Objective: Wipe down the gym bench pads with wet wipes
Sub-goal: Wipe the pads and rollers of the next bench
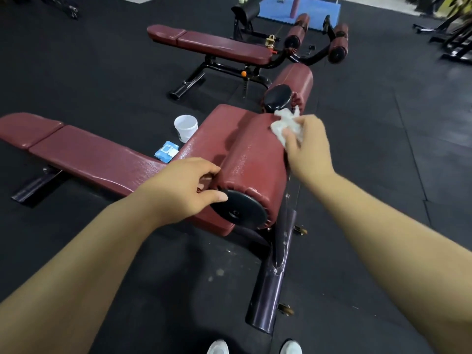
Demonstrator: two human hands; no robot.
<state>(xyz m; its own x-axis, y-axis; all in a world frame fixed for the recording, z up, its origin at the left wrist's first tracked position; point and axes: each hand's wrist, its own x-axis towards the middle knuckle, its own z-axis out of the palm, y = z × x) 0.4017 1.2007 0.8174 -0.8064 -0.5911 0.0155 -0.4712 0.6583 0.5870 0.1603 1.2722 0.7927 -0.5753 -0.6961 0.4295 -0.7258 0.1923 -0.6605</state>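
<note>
At frame centre, left hand [189, 185] grips the roller pad [250, 159] end; right hand [304, 146] pinches a crumpled wet wipe [286, 123]. Steady the pad; wipe in overlapping strokes.

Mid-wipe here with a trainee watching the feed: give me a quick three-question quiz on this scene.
1. True or false: the right hand holds a crumpled wet wipe.
2. What lies on the floor beside the white bucket? A) blue wipe pack B) spray bottle C) dumbbell
3. Which hand grips the near roller pad by its black end cap?
Key: 1 true; 2 A; 3 left hand.
</note>
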